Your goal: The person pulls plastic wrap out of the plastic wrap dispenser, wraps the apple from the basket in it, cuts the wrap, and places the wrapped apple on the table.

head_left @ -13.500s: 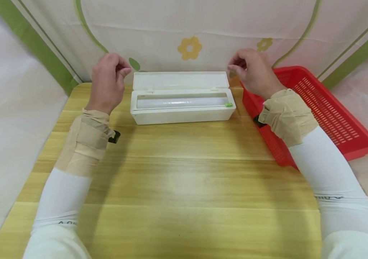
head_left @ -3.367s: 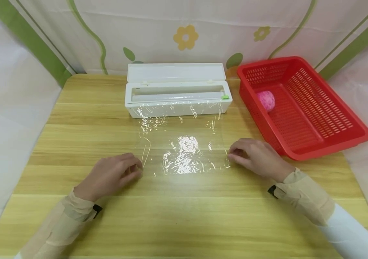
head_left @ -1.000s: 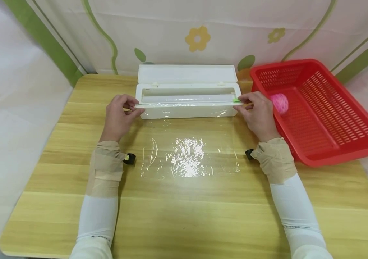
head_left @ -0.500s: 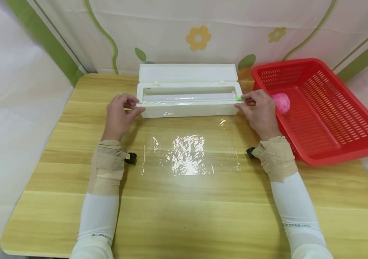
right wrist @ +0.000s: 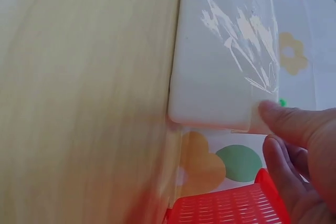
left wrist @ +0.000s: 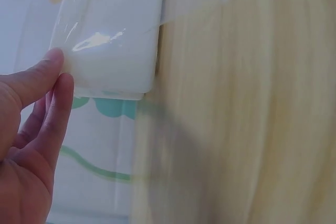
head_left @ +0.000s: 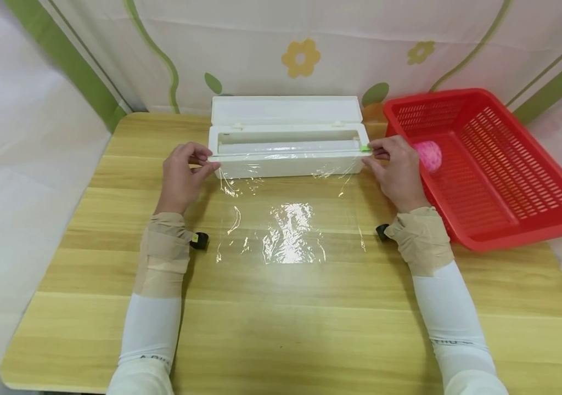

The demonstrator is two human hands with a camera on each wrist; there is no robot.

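Left hand (head_left: 182, 174) and right hand (head_left: 397, 170) pinching cling film (head_left: 288, 219) edges at dispenser box (head_left: 286, 159) ends, forearms parallel

Red basket (head_left: 508, 181) blocks the right; near tabletop (head_left: 281, 334) lies open.

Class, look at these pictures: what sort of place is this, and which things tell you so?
Probably a staged tabletop for a kitchen-style chore, not a real kitchen: a wooden table screened by flower-printed cloth, a white cling-film dispenser and a red basket.
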